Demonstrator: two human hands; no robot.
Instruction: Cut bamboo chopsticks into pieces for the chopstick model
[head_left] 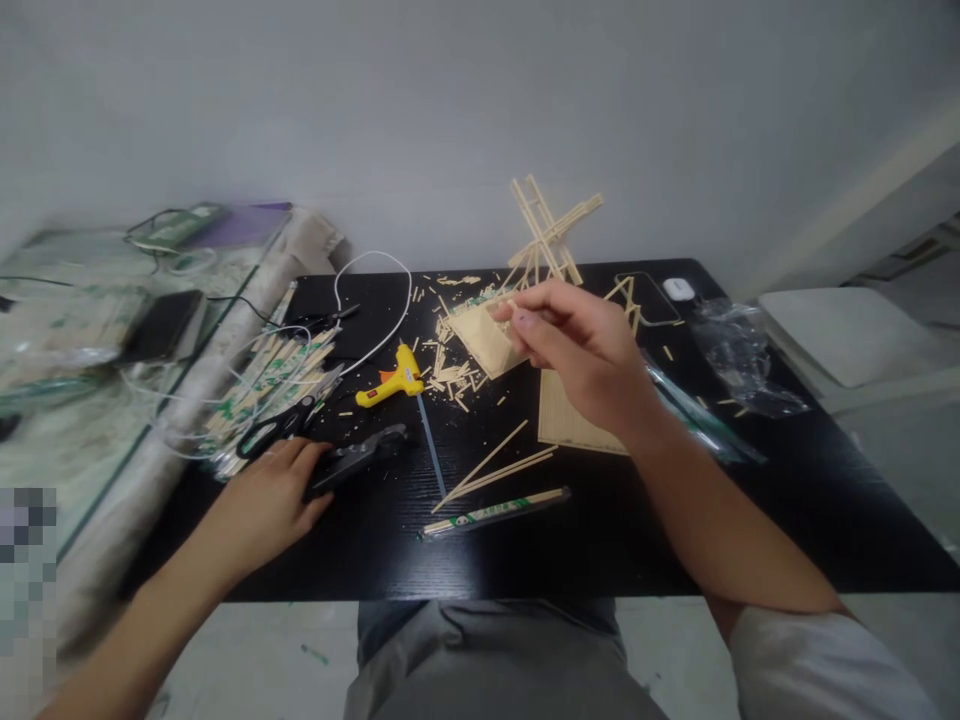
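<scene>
My right hand (581, 350) is raised above the black table (600, 540), its fingers pinched on a small wooden stick panel (484, 335). My left hand (266, 500) rests on the table with fingers curled loosely over the handle end of black pliers (360, 450). Black-handled scissors (274, 430) lie just beyond that hand. A yellow glue gun (390, 383) with a white cord sits between the hands. A flat panel of wooden sticks (570, 420) lies under my right wrist.
A tall frame of crossed sticks (547, 235) stands at the table's far edge. Loose sticks (495, 465), a wrapped chopstick pair (495, 512) and wood scraps lie mid-table. Wrapped chopstick packs (262, 385) are left, crumpled plastic (739, 355) right. A glass-topped table (90, 420) adjoins at left.
</scene>
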